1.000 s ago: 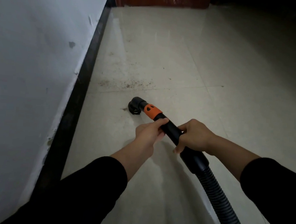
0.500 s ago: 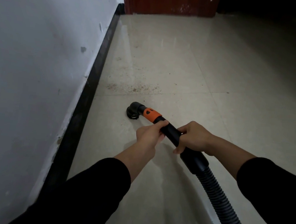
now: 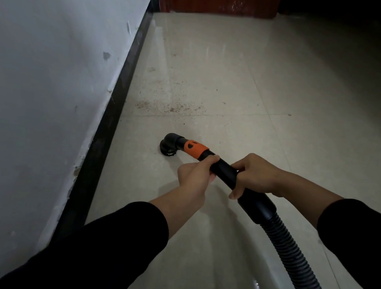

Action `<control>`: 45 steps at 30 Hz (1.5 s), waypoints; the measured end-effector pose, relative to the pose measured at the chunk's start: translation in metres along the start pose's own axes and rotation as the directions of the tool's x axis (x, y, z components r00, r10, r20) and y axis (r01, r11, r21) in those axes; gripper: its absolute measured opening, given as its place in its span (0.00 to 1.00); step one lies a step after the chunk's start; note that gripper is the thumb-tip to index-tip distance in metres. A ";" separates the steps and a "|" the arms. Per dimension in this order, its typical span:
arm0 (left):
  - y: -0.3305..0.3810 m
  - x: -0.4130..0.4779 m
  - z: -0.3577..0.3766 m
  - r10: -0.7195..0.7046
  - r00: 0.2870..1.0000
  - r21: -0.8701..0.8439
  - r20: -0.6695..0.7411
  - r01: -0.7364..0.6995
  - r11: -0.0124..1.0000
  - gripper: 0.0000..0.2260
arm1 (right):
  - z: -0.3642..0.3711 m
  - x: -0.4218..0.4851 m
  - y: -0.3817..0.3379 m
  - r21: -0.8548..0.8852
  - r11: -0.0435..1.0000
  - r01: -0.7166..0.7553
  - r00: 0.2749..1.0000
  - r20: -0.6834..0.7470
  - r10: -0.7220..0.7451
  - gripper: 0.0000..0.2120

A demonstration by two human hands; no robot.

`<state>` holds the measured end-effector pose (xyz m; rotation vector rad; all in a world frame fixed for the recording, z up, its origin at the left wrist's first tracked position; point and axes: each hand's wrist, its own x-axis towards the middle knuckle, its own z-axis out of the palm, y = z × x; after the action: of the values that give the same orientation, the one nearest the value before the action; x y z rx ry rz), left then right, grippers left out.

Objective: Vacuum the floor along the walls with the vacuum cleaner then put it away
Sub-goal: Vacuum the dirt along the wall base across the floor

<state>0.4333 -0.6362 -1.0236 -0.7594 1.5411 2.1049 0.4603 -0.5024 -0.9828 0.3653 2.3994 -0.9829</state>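
Note:
A black vacuum wand [image 3: 225, 169] with an orange collar [image 3: 195, 149] ends in a round black nozzle [image 3: 168, 145] that rests on the pale tiled floor [image 3: 245, 85]. My left hand [image 3: 195, 175] grips the wand just behind the orange collar. My right hand [image 3: 254, 176] grips it a little further back, ahead of the thick cuff. A ribbed black hose [image 3: 294, 255] runs from the cuff off the lower right edge. Brown dirt specks [image 3: 169, 106] lie on the tile beyond the nozzle. The vacuum's body is out of view.
A white wall [image 3: 50, 78] with a black skirting board [image 3: 117, 107] runs along the left, a short way left of the nozzle. A red-brown wooden door or panel [image 3: 217, 1] closes the far end. The right side of the floor is dark.
The nozzle has drawn back toward me, away from the dirt specks, and the view has shifted so the wall and skirting sit further right. Both hands keep the same grip.

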 end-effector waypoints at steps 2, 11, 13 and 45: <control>-0.002 -0.004 -0.001 0.000 1.000 -0.002 -0.003 0.000 1.000 0.06 | 0.000 -0.003 0.000 -0.004 1.000 0.004 1.000 0.005 -0.004 0.16; 0.002 -0.007 -0.011 0.004 1.000 -0.003 -0.031 -0.004 1.000 0.07 | 0.007 -0.002 -0.006 0.005 1.000 0.015 0.999 0.030 -0.016 0.16; 0.004 -0.004 -0.015 0.000 0.999 0.002 -0.037 0.000 1.000 0.06 | 0.010 0.000 -0.009 0.004 1.000 0.019 0.999 0.034 -0.019 0.16; 0.028 0.011 -0.077 0.042 0.985 -0.054 -0.167 -0.052 0.997 0.06 | 0.055 0.030 -0.058 -0.041 0.992 0.122 0.990 0.083 -0.118 0.20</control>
<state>0.4212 -0.7180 -1.0287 -0.9494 1.6030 2.1763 0.4306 -0.5807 -0.9989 0.1631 2.3893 -0.9742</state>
